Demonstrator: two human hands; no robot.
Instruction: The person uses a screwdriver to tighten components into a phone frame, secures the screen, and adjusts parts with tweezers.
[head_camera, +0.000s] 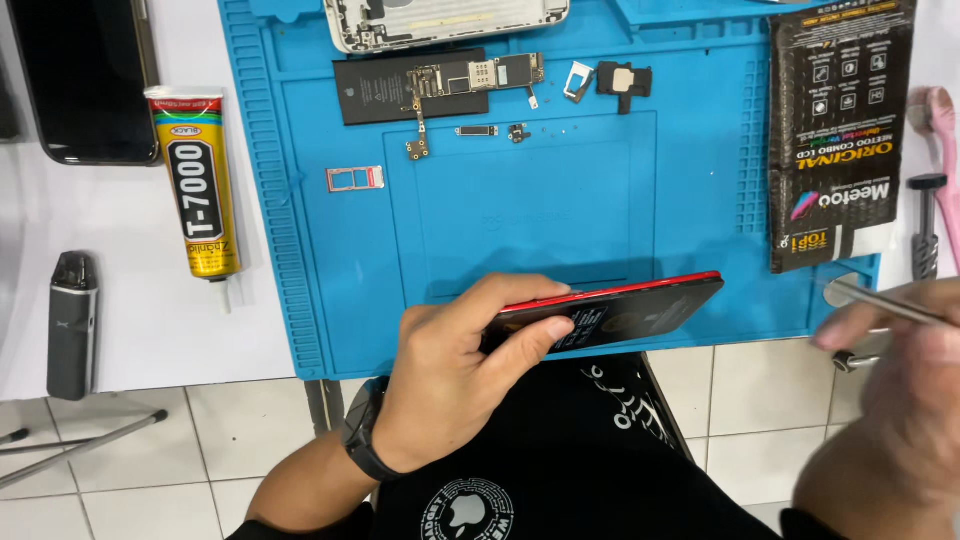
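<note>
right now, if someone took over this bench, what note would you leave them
Left hand grips the red phone by its edge, held above the near edge of the blue mat.
Right hand holds metal tweezers, blurred, apart from the phone.
Done: logic board, battery, SIM tray and small parts lie on the mat.
Left: cannot tell from this view.

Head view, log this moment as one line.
left hand: grips red phone | right hand: holds metal tweezers, blurred | blue mat: loose parts
</note>
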